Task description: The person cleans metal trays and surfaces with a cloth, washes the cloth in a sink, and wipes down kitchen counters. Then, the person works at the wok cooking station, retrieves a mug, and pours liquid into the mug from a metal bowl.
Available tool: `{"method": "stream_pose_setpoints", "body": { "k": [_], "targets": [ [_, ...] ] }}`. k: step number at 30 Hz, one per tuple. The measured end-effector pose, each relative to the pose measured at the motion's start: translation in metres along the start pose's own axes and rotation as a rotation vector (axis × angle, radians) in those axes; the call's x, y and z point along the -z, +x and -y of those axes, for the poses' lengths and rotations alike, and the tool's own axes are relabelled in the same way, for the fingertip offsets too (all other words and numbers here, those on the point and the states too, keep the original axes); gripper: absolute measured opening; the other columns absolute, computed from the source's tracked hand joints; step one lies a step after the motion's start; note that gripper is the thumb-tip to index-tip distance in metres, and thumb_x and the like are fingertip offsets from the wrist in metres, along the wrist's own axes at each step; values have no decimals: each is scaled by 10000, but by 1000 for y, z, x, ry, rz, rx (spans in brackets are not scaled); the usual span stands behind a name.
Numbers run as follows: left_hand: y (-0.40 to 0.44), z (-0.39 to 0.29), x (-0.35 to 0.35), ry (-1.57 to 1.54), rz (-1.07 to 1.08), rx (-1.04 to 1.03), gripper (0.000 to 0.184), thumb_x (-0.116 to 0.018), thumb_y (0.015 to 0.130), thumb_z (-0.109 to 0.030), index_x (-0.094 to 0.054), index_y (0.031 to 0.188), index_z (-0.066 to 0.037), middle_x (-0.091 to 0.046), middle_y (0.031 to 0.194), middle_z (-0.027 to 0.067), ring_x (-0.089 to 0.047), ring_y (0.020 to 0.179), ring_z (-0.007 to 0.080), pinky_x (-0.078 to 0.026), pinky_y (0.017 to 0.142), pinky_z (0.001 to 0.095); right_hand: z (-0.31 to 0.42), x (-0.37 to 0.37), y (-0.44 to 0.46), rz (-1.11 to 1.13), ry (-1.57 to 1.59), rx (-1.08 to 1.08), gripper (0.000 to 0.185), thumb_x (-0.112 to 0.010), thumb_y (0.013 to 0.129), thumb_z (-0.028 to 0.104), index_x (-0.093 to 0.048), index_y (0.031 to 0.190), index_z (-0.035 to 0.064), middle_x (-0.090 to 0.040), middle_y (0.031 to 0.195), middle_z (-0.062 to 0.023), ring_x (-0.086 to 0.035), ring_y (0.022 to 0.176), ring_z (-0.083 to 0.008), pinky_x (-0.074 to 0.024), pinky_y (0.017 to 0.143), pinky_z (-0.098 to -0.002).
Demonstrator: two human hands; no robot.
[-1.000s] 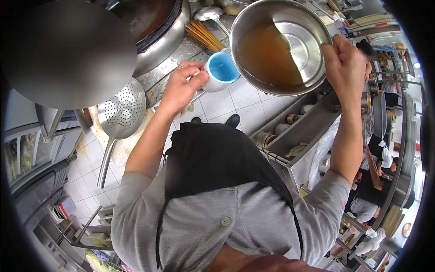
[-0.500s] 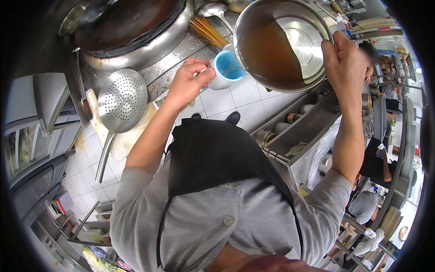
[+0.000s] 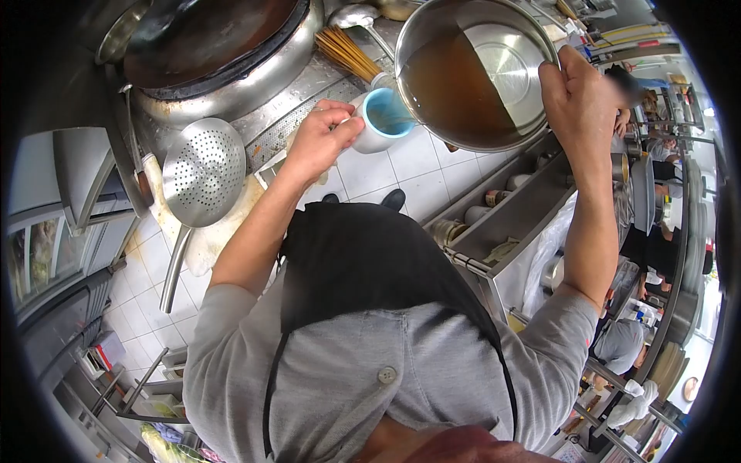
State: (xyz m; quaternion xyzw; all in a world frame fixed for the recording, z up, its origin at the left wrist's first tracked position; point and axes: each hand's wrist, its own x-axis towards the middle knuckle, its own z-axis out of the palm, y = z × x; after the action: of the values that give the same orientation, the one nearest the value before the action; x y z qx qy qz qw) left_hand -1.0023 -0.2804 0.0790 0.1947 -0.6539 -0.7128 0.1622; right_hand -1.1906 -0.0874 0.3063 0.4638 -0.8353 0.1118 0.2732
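My left hand (image 3: 327,140) is closed on the side of a white cup (image 3: 369,141) with a light blue inside. In my right hand (image 3: 575,96) is the rim of a round metal pot (image 3: 532,108), tilted to the left. Brown liquid (image 3: 455,89) has pooled on the pot's left side, and a thin stream runs from its rim into the cup. The cup's mouth sits just beside the pot's left edge. Part of my left fingers is hidden behind the cup.
A large wok (image 3: 208,46) stands on the stove at the upper left. Below it lies a perforated skimmer (image 3: 204,171). A bamboo brush (image 3: 347,54) and a ladle (image 3: 356,15) rest beyond the cup. Steel shelving (image 3: 502,239) is at right; other people work farther right.
The pot stays tilted over the cup and has shifted slightly left. The liquid keeps flowing, and both hands hold the same grips.
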Motion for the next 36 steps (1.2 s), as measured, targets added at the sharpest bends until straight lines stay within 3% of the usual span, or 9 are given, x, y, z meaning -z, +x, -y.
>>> {"method": "stream_pose_setpoints", "body": {
  "k": [16, 25, 36],
  "targets": [
    [-3, -2, -7, -66, 41, 44, 268, -669, 865, -180, -631, 701, 30, -520, 1147, 139, -564, 870, 171, -480, 723, 278, -2, 2, -7, -46, -64, 64, 188, -569, 811, 167, -518, 703, 22, -521, 521, -170, -540, 485, -347, -441, 508, -415],
    [-1, 1, -13, -83, 51, 62, 275, -670, 859, -185, -636, 689, 29, -531, 1142, 159, -554, 967, 196, -470, 746, 293, 5, 7, -8, -38, -96, 56, 190, -599, 800, 158, -512, 698, 23, -526, 553, -156, -555, 518, -341, -444, 522, -404],
    [6, 7, -14, -72, 54, 51, 273, -677, 853, -191, -647, 697, 31, -530, 1117, 139, -556, 916, 182, -468, 724, 288, 2, 7, -8, -83, -132, 99, 180, -612, 794, 149, -518, 694, 33, -535, 560, -154, -580, 548, -343, -462, 541, -394]
  ]
}}
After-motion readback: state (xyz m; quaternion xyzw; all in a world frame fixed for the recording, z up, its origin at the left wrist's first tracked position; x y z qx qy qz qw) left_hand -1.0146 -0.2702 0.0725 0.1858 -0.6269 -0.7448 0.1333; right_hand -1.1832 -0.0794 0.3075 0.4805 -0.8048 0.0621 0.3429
